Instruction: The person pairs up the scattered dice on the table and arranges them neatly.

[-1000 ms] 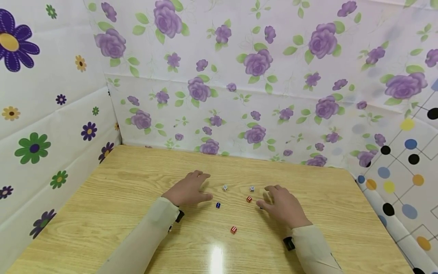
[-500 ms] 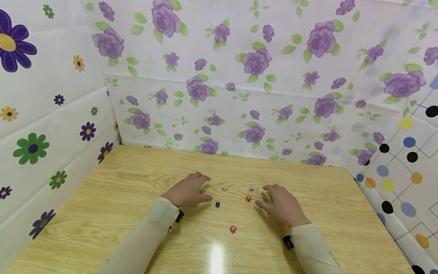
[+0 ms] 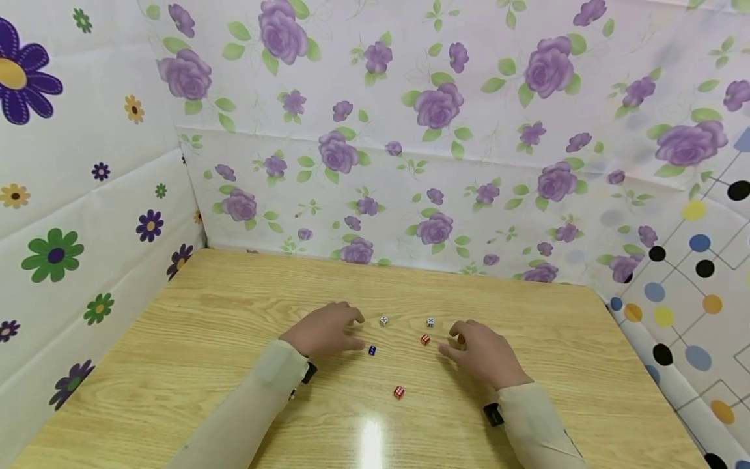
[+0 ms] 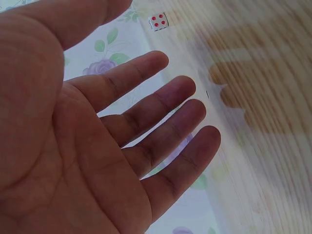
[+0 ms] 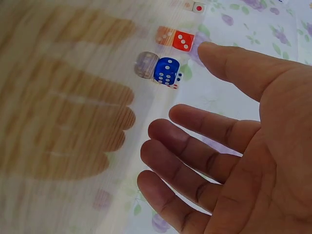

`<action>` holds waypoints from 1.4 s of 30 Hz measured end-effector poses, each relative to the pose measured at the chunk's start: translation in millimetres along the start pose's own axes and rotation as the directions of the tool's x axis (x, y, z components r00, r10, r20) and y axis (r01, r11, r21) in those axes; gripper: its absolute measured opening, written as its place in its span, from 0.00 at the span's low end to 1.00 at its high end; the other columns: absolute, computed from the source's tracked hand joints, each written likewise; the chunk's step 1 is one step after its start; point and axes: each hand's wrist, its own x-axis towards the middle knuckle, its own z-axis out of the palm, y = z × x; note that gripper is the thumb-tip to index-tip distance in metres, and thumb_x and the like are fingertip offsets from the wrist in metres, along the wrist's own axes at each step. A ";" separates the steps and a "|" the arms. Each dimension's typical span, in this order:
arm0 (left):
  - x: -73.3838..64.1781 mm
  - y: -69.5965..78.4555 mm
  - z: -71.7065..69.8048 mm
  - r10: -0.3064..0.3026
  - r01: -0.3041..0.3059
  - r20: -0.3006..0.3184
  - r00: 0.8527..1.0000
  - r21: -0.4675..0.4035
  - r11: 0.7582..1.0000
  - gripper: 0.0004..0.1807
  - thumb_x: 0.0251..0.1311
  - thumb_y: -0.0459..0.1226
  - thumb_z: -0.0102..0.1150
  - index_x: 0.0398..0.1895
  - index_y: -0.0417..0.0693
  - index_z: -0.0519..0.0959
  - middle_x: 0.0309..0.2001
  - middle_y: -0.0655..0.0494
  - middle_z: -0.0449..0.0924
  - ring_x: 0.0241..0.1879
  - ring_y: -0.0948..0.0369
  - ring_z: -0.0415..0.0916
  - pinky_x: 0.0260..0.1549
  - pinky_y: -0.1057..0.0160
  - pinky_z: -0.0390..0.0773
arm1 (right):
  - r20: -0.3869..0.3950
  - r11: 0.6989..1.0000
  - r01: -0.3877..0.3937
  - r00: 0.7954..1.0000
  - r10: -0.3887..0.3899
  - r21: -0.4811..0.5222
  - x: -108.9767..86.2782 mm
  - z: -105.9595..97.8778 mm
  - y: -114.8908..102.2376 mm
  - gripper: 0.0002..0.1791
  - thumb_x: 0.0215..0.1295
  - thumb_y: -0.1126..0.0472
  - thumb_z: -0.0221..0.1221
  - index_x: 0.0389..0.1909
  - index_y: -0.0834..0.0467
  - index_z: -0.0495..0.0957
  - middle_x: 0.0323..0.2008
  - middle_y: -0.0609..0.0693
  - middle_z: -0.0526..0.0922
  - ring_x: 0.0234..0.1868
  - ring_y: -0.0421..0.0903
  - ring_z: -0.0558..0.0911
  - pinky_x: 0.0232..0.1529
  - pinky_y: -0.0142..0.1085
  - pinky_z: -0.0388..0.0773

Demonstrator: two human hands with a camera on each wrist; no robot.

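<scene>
Small dice lie spread on the wooden table (image 3: 246,306) between my two hands. My left hand (image 3: 325,330), fingers relaxed and holding nothing, is just left of a white die (image 3: 383,320) and a blue die (image 3: 372,350). To the right, my right hand (image 3: 483,352) is also loosely bent around nothing, close to a red die (image 3: 424,339) and another white die (image 3: 430,322). A second red die (image 3: 399,392) lies nearer the front. The left wrist view shows a white die (image 4: 158,22) beyond the fingertips. A blue die (image 5: 166,70) appears beyond the right fingertips in the right wrist view.
Behind the table hangs a white sheet with purple roses (image 3: 336,153). A daisy-patterned sheet (image 3: 117,234) closes the left side, and one with coloured dots (image 3: 697,280) the right. Glare (image 3: 371,443) shines on the table's front.
The fingers of both hands have bent in slightly and dipped a little. The dice keep their places; the head view has shifted only slightly.
</scene>
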 end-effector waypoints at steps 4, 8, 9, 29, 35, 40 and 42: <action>0.2 2.9 1.4 0.012 -0.012 0.007 1.000 -0.006 1.000 0.28 0.57 0.53 0.62 0.58 0.50 0.75 0.52 0.54 0.76 0.51 0.57 0.73 0.51 0.53 0.72 | 0.004 1.000 0.002 1.000 -0.002 0.001 -0.9 -0.9 -0.9 0.20 0.58 0.42 0.62 0.43 0.52 0.80 0.36 0.46 0.80 0.34 0.41 0.77 0.34 0.42 0.76; -0.3 5.8 1.3 0.040 -0.040 0.009 0.999 -0.019 0.999 0.26 0.58 0.51 0.62 0.57 0.49 0.76 0.50 0.54 0.77 0.47 0.58 0.74 0.48 0.55 0.73 | 0.014 1.000 0.001 1.000 -0.001 0.003 -1.0 -1.5 -1.0 0.19 0.58 0.43 0.63 0.42 0.52 0.80 0.35 0.46 0.80 0.32 0.40 0.77 0.33 0.41 0.75; -0.1 5.9 1.8 0.046 -0.046 0.009 0.999 -0.018 0.999 0.26 0.58 0.51 0.62 0.56 0.49 0.76 0.50 0.55 0.78 0.47 0.58 0.75 0.47 0.55 0.73 | 0.016 1.000 0.003 1.000 -0.003 0.000 -1.0 -1.5 -1.0 0.18 0.58 0.43 0.63 0.42 0.52 0.80 0.34 0.46 0.80 0.32 0.39 0.76 0.33 0.41 0.75; 3.8 32.9 12.1 0.282 -0.282 0.002 0.959 -0.005 0.959 0.11 0.61 0.43 0.60 0.45 0.53 0.81 0.32 0.68 0.77 0.29 0.70 0.71 0.34 0.67 0.74 | 0.001 0.976 0.208 0.978 -0.209 -0.058 -0.4 2.9 -9.6 0.24 0.60 0.54 0.64 0.57 0.54 0.75 0.43 0.49 0.79 0.38 0.42 0.76 0.39 0.40 0.75; 3.9 48.7 27.4 0.370 -0.368 0.086 0.925 -0.040 0.929 0.11 0.60 0.42 0.61 0.46 0.59 0.79 0.31 0.73 0.74 0.29 0.74 0.71 0.32 0.71 0.73 | 0.006 0.940 0.328 0.944 -0.329 -0.091 1.1 8.0 -11.1 0.28 0.60 0.55 0.64 0.61 0.55 0.73 0.48 0.50 0.77 0.47 0.48 0.76 0.48 0.45 0.72; 2.8 56.8 36.6 0.401 -0.396 0.134 0.906 -0.062 0.916 0.13 0.59 0.45 0.63 0.47 0.60 0.79 0.30 0.74 0.74 0.29 0.75 0.71 0.33 0.72 0.72 | -0.008 0.915 0.392 0.919 -0.394 -0.095 0.7 12.3 -9.9 0.27 0.61 0.57 0.63 0.62 0.55 0.72 0.52 0.52 0.76 0.55 0.53 0.73 0.55 0.51 0.68; 2.5 58.4 38.8 0.405 -0.400 0.146 0.902 -0.067 0.914 0.13 0.58 0.45 0.63 0.47 0.61 0.79 0.30 0.73 0.74 0.29 0.75 0.71 0.33 0.72 0.72 | -0.013 0.910 0.402 0.914 -0.405 -0.102 0.6 13.2 -9.7 0.26 0.61 0.58 0.64 0.61 0.56 0.73 0.51 0.51 0.76 0.54 0.52 0.74 0.55 0.51 0.68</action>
